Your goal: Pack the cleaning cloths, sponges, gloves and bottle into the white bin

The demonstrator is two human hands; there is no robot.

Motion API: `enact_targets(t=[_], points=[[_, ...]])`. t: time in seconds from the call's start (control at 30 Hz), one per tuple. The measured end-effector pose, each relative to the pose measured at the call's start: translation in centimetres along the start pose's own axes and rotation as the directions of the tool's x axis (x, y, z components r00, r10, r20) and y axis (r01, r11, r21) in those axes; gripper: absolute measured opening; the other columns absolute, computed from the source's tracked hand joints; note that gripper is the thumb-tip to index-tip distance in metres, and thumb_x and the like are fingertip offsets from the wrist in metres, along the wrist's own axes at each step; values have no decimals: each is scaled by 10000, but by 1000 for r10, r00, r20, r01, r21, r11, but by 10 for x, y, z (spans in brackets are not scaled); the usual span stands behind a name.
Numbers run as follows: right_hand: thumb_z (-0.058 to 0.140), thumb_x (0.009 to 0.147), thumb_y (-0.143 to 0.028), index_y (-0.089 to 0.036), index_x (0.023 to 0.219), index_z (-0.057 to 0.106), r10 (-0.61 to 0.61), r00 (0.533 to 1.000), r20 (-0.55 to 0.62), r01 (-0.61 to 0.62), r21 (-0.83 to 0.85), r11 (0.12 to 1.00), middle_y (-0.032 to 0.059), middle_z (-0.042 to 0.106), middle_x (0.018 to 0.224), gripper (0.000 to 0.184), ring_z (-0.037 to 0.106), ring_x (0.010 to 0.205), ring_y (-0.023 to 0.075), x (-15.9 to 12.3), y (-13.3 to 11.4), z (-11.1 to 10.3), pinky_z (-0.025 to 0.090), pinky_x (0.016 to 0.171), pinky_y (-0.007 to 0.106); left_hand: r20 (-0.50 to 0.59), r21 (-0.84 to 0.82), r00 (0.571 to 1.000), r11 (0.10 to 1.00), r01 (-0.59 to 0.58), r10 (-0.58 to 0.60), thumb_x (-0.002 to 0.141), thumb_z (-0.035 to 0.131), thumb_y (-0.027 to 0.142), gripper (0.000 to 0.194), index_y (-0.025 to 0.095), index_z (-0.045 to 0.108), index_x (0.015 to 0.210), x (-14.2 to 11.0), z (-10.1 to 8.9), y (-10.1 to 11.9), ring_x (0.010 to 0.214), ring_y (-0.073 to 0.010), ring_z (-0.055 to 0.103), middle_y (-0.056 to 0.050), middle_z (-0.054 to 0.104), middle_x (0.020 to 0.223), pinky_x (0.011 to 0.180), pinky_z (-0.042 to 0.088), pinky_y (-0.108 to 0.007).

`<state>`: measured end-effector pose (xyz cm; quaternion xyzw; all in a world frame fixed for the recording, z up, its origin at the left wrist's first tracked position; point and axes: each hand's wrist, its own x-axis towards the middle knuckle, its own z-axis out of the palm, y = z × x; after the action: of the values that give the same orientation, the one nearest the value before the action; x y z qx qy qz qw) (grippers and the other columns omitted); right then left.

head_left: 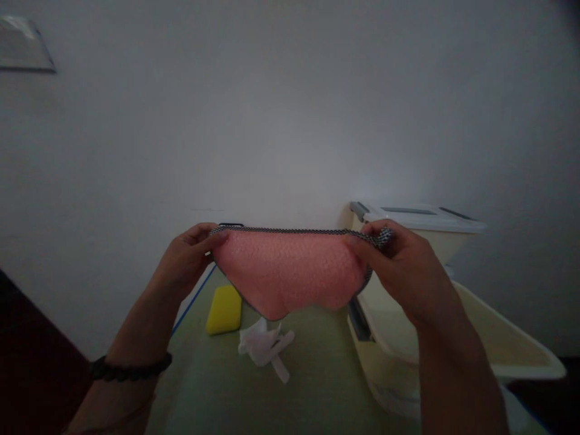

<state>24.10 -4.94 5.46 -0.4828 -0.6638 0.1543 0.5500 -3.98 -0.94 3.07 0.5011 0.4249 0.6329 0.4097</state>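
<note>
A pink cloth [290, 269] with a textured surface and a black-and-white patterned edge is stretched between my hands above the table. My left hand [193, 257] pinches its upper left corner between thumb and fingers. At the other end, my right hand [399, 260] grips the upper right corner, where a bunched bit of the patterned edge pokes out. The top edge runs nearly straight, while the lower part hangs loose in folds. Below the cloth lie a yellow sponge-like block [225, 310] and a crumpled white piece of soft material [263, 344], neither touched by my hands.
The pale green tabletop [326, 386] has a blue edge on the left. To the right stands an open cream bin [512, 344], partly behind my right arm. Behind it is a container with a white lid [421, 217]. A plain wall [290, 121] rises at the back.
</note>
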Motion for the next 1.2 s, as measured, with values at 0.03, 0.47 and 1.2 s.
enact_targets(t=[0.03, 0.47, 1.2], points=[[608, 713, -380, -168, 765, 550, 8, 998, -55, -9, -19, 1000, -14, 559, 599, 225, 507, 509, 107, -1, -2, 4, 376, 448, 215, -24, 16, 1000, 1000, 4, -4, 600, 710, 254, 209, 152, 557, 700, -1, 3, 1, 593, -78, 496, 42, 554, 660, 537, 400, -180], [523, 793, -290, -182, 793, 630, -79, 979, 186, 99, -100, 990, 30, 676, 722, 151, 624, 661, 163, -20, -20, 54, 449, 583, 264, 434, 258, 901, 958, -126, 1, 745, 595, 308, 147, 172, 542, 751, -42, 55, 10, 624, -88, 519, 39, 549, 672, 547, 399, -182], [478, 834, -264, -200, 1062, 613, -167, 887, 431, 50, 270, 961, 23, 684, 907, 273, 627, 817, 153, -18, -17, 53, 485, 761, 279, 555, 380, 827, 858, -345, 87, 763, 567, 295, 182, 206, 679, 874, -38, 46, 12, 788, -169, 602, -30, 668, 851, 679, 504, -260]])
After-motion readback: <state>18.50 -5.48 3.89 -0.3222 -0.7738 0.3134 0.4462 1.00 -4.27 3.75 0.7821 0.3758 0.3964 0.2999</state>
